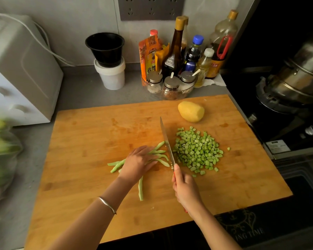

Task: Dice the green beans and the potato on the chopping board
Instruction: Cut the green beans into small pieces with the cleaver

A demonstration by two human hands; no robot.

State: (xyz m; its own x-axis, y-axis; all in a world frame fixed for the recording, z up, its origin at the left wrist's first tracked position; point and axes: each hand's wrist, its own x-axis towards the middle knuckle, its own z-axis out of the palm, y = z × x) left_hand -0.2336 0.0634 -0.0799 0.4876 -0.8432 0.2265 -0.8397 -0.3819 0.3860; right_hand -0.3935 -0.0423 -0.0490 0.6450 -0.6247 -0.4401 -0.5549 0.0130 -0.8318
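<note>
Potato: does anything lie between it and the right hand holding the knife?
Yes. The diced beans lie on the board between the right hand and the potato, in a low pile; the knife blade runs along its left side.

Grey counter [83, 93] under chopping board [90, 141], white tub [111, 76], bagged greens [0, 152]

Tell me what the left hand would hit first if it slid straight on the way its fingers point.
Probably the knife, its blade standing just beyond the left hand across the whole green beans; the diced pile lies behind it.
</note>
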